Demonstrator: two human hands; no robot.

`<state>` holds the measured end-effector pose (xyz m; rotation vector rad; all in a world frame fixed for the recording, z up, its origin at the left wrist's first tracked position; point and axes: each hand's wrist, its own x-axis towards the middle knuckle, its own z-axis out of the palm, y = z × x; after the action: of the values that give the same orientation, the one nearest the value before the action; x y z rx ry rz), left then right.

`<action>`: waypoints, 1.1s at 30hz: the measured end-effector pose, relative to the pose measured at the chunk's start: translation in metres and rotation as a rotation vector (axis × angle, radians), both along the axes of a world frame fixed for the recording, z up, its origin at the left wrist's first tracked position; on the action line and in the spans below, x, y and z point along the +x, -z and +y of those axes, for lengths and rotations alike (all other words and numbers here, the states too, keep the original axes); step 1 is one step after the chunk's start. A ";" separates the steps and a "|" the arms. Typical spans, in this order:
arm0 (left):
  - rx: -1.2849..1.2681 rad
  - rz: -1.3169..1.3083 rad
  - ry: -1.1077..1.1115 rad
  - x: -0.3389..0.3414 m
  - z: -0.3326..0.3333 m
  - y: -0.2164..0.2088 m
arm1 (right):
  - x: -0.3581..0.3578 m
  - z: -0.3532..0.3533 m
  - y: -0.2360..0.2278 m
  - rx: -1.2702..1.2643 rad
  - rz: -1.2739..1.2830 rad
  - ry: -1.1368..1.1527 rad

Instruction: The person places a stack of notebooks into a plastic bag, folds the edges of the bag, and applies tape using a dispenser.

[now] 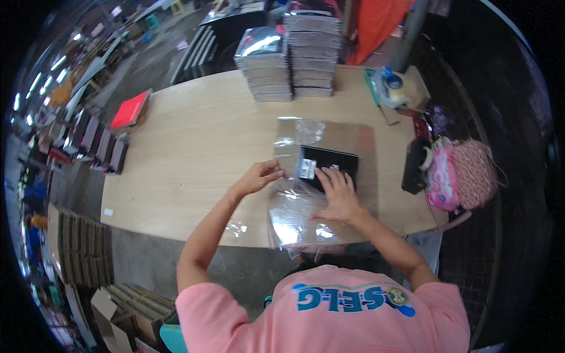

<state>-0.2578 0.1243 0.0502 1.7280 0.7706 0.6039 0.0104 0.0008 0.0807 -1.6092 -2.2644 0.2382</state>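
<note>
A black book (pixel 344 160) with a white label on its cover lies flat on clear plastic film (pixel 294 220), in front of me on the table. My right hand (pixel 338 197) rests on the book's lower part, fingers spread and stretched out. Just left of the book, my left hand (pixel 263 176) pinches the edge of the film between thumb and fingers. The film reaches down over the table's near edge and catches bright glare. Under the book and film is a brown sheet (pixel 366 138), partly covered.
Two tall stacks of books (pixel 312 56) stand at the table's (pixel 188 141) far edge. A red booklet (pixel 130 110) lies at the far left corner. To the right sit a black case (pixel 416 166), a pink knitted bag (pixel 471 173) and a bottle (pixel 393 82). Cardboard bundles (pixel 85 250) fill the lower left floor.
</note>
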 end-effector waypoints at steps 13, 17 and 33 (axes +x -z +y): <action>0.424 -0.139 -0.764 0.040 -0.074 0.062 | -0.051 -0.028 -0.008 0.204 0.047 0.156; 0.407 -0.231 -0.907 0.054 -0.060 0.096 | -0.045 0.004 0.033 0.086 -0.067 0.164; 0.735 0.096 -1.027 0.063 -0.010 0.053 | 0.238 0.062 0.086 -0.780 0.579 0.296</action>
<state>-0.1945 0.1142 -0.0032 1.9163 1.6684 1.6612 0.2481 0.0629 -0.0049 -1.8479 -1.5238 1.4296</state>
